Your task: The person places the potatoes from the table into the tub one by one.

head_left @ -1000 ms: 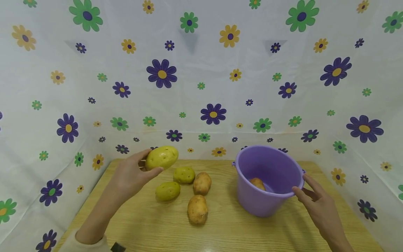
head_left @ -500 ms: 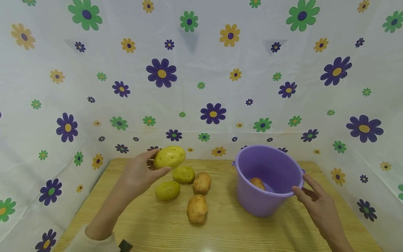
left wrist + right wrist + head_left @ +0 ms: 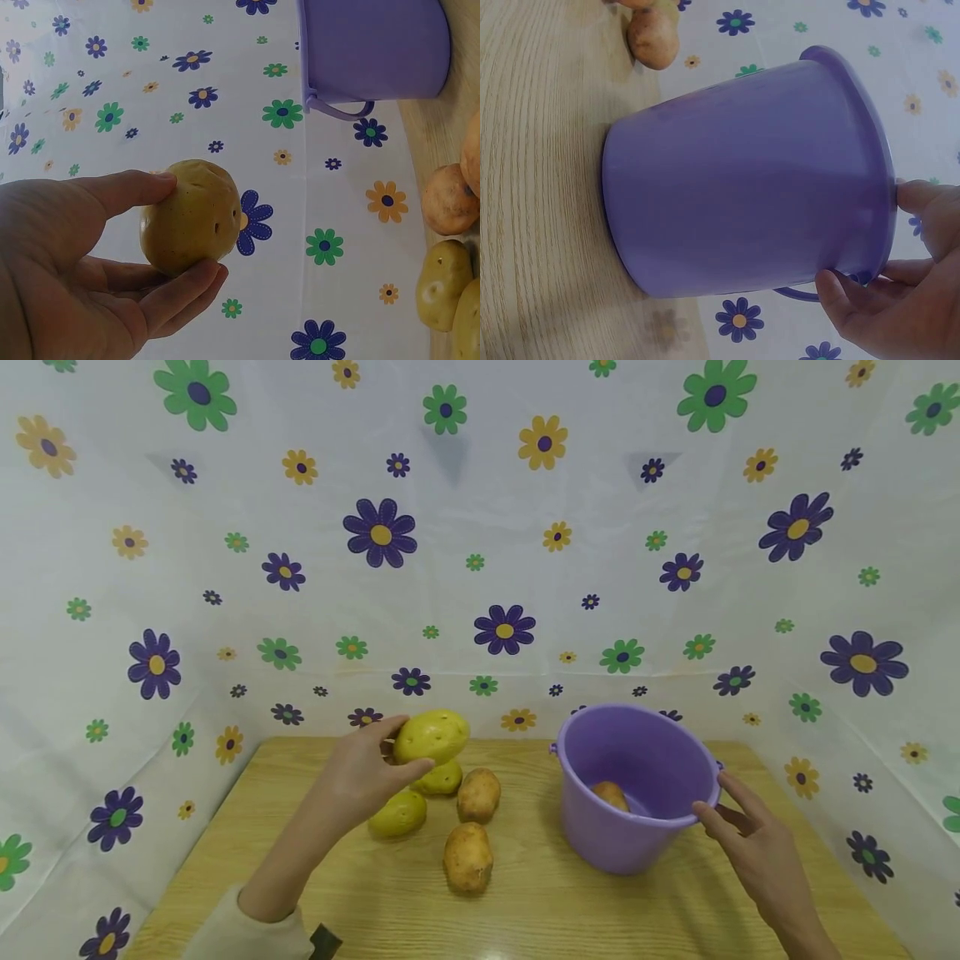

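Observation:
My left hand [image 3: 360,777] grips a glossy yellow-green potato [image 3: 432,737] between thumb and fingers, held up above the table; the left wrist view shows the same potato [image 3: 191,217] pinched at its sides. On the right, my right hand [image 3: 765,852] holds the rim of a purple bucket [image 3: 622,847], thumb and fingers at its edge. One brown potato [image 3: 611,795] lies inside the bucket. Two yellow-green potatoes rest below my left hand, the nearer potato [image 3: 399,814] and the farther potato [image 3: 441,778], partly covered by the held one.
Two brown potatoes, a back potato [image 3: 478,795] and a front potato [image 3: 468,858], lie between my left hand and the bucket. The wooden table [image 3: 555,918] is enclosed at the back and sides by a white flowered cloth [image 3: 480,577].
My left hand has carried the yellow-green potato steadily to the right, toward the bucket. The right hand stays on the bucket's rim, and the bucket stands where it was.

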Motion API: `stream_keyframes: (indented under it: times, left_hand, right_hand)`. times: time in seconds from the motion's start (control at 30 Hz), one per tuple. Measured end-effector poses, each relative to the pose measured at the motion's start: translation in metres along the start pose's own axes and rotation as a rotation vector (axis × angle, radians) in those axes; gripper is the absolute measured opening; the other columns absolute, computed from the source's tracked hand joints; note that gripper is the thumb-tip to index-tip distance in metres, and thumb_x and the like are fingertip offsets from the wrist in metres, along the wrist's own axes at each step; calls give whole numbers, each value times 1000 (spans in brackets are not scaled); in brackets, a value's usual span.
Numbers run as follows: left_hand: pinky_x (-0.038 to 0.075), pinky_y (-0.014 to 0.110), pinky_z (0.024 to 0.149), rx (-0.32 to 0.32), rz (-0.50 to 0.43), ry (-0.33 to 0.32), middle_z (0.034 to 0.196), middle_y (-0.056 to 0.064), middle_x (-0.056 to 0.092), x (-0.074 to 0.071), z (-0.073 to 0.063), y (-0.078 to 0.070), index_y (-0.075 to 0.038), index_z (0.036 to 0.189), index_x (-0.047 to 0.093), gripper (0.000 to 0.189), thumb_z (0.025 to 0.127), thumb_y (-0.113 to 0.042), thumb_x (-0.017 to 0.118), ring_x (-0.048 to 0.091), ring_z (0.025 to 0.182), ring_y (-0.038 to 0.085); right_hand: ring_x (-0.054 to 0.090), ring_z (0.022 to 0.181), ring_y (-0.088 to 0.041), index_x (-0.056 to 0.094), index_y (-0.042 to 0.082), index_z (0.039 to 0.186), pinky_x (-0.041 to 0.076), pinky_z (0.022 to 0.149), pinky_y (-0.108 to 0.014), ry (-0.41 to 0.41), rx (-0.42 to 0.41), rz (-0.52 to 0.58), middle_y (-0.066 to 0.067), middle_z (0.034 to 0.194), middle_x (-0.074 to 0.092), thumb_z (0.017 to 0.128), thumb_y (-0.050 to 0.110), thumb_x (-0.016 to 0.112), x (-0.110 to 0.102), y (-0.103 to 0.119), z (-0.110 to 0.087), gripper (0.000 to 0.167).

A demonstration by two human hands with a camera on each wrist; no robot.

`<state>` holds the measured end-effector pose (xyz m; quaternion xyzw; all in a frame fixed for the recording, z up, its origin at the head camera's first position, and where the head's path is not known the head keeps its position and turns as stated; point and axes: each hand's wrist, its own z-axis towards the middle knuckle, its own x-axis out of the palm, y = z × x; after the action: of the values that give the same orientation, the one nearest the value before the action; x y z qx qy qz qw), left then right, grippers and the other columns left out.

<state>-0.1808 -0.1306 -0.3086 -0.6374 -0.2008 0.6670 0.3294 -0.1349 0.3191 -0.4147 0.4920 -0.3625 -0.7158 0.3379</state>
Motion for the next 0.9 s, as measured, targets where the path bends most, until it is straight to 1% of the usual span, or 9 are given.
stream_keyframes:
  times: [0.13,0.33,0.5,0.57,0.73,0.83,0.9]
  left_hand:
    - [60,41,91,7,-14,6,135,19,63,8,3,-6,2,150,48,71,93,-26,80,65,115,31]
    - [60,41,92,35,-39,14,135,17,64,20,7,-14,2,149,50,69,92,-23,81,66,113,29]
    - [58,41,95,64,-38,16,138,17,63,33,13,-21,1,149,51,71,90,-25,83,65,116,29]
    - [58,40,94,71,-44,24,138,17,63,38,15,-24,1,149,52,72,90,-27,83,65,114,27]
    - [60,37,89,83,-85,51,130,14,66,51,19,-35,0,146,55,69,89,-27,84,65,105,23]
    - [60,37,89,100,-90,62,129,14,67,59,21,-43,0,145,56,67,89,-27,84,66,105,23]
    - [59,38,91,115,-86,68,131,14,66,65,24,-49,0,145,56,68,89,-27,84,66,107,23]
  right_hand:
    - [54,103,21,39,6,159,54,78,-10,-2,-9,6,-26,163,31,103,24,67,0,0,0,65]
    - [54,103,21,39,6,159,55,77,-10,-1,-2,5,-26,163,31,103,26,67,1,2,0,66]
    - [53,103,21,38,7,160,55,77,-12,5,-2,8,-26,163,31,104,25,66,0,3,0,65]
    - [53,104,21,38,7,160,55,77,-11,7,-7,7,-26,163,31,104,25,66,0,2,0,65]
    - [53,103,21,38,6,160,55,77,-11,5,-21,-1,-26,162,32,104,26,66,-1,3,0,65]
    - [53,103,21,38,6,159,55,77,-11,6,-21,-6,-26,162,33,104,26,66,-2,2,0,65]
    - [53,103,21,38,6,160,55,77,-11,8,-19,-4,-26,162,32,104,26,66,-2,1,0,66]
